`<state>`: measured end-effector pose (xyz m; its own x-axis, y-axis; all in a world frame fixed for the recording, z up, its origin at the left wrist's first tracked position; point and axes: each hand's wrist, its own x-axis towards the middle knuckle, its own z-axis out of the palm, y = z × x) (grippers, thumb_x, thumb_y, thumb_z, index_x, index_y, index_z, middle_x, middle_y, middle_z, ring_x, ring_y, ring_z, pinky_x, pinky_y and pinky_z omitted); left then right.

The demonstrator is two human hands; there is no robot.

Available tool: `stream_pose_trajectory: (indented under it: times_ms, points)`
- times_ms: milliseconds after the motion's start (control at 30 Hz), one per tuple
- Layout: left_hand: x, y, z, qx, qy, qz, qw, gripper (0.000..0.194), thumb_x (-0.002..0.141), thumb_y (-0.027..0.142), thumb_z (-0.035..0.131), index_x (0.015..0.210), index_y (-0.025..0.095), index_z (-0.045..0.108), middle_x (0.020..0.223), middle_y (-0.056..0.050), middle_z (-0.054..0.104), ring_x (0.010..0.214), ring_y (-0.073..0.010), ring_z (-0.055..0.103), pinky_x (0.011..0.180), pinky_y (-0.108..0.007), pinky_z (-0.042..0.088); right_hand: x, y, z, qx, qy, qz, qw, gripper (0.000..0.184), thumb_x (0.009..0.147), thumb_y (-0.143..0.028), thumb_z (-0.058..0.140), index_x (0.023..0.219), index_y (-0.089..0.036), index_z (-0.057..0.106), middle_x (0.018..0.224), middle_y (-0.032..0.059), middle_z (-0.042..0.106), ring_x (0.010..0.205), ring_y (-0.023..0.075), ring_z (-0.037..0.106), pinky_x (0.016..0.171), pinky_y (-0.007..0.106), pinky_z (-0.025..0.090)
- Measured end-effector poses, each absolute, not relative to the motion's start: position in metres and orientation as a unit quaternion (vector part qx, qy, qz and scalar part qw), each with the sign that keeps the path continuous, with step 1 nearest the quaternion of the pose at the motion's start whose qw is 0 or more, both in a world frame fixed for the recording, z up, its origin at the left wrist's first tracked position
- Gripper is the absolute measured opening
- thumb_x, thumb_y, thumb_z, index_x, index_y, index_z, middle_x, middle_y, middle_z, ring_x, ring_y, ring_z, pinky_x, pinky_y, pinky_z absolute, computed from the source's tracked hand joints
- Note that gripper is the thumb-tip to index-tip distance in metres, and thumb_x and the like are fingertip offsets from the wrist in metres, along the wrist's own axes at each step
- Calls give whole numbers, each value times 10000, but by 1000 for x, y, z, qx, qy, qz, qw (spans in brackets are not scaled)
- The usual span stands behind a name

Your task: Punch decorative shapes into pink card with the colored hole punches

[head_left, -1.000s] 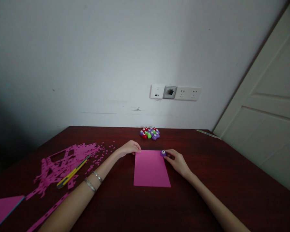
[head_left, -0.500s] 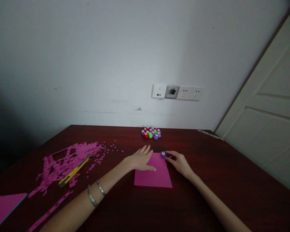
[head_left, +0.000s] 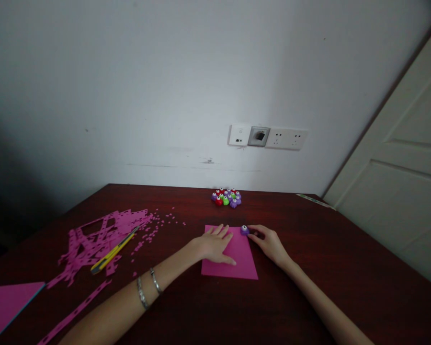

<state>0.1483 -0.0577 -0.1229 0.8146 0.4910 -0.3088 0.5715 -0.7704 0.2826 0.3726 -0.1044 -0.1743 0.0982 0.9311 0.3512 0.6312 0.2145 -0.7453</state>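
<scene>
My left hand (head_left: 217, 244) lies flat with spread fingers on a sheet of pink paper (head_left: 237, 268), covering part of its upper left. At the sheet's upper right corner sits a small purple craft punch (head_left: 244, 230) with a white, eye-like top. My right hand (head_left: 269, 242) grips the punch from its right side between thumb and fingers. Whether the paper's edge is inside the punch's slot is too small to tell.
More craft punches (head_left: 225, 201) in red, green and purple cluster near the wall. To the left are punched pink paper strips (head_left: 89, 249), small cut-outs (head_left: 151, 232), a yellow utility knife (head_left: 115, 250) and a pink stack of paper (head_left: 10, 306). A ruler-like strip (head_left: 314, 201) lies at the far right edge.
My left hand has slid slightly down and right on the paper, uncovering its upper left corner. My right hand stays on the purple punch. The whole view has shifted a little.
</scene>
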Motion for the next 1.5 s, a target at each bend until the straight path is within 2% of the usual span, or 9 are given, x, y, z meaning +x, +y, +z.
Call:
stream_pose_trajectory:
  times_ms: [833,900,967,1033,1133,1200,1267,1367,1500]
  points:
    - [146,-57,-114,939,246,-118,211,990,749,666,435,1430,52,63,1483,-183,-37,1372,-297,-16,1098,-443,139,371,-107,-173,-618,-662,171,388,299,759,-316,590,1003,-150,635,842,58,653,692,158,559,635,261,445]
    - [145,-56,-109,945,238,-74,211,943,768,661,416,1429,62,112,1490,-180,5,1376,-287,14,1097,-418,156,372,-108,-169,-624,-651,170,398,339,724,-341,632,1004,-149,629,832,56,646,680,152,551,640,260,445]
    - [145,-51,-104,950,243,4,195,797,806,606,410,1394,87,270,1489,-175,120,1371,-280,118,1082,-399,202,374,-107,-162,-652,-607,185,416,370,696,-380,659,982,-149,621,824,56,643,647,137,537,618,250,442]
    - [147,-41,-100,942,269,91,179,560,841,492,423,1247,113,494,1407,-170,357,1295,-270,331,1025,-379,300,376,-104,-152,-690,-547,249,403,370,712,-453,628,915,-144,616,775,54,641,550,105,494,509,223,407]
    - [155,-20,-98,907,323,161,218,337,846,365,432,894,118,655,958,-115,667,899,-203,616,792,-316,451,378,-95,-137,-704,-510,371,328,453,745,-575,542,752,-128,618,629,45,617,411,60,393,357,187,264]
    - [162,-7,-98,871,353,140,311,337,847,355,432,770,107,646,730,-73,666,635,-142,614,607,-266,458,379,-88,-129,-696,-512,414,286,518,715,-631,549,667,-120,619,560,43,601,382,46,379,331,171,215]
    - [170,5,-100,827,369,88,416,340,839,360,450,717,99,630,649,-53,645,500,-104,566,494,-233,418,380,-81,-124,-692,-510,447,249,556,677,-666,568,622,-115,619,529,40,593,370,37,382,321,159,199]
    - [180,15,-104,778,371,33,506,374,796,431,521,678,94,629,586,-42,624,440,-85,525,435,-211,365,381,-72,-122,-695,-500,475,200,584,630,-686,598,565,-106,604,490,29,570,344,27,366,305,153,194]
    - [191,19,-110,758,354,14,547,493,697,584,583,648,96,638,579,-41,615,427,-71,487,409,-204,318,380,-65,-126,-700,-493,489,167,578,607,-680,622,534,-108,583,432,-6,514,319,19,339,293,149,183]
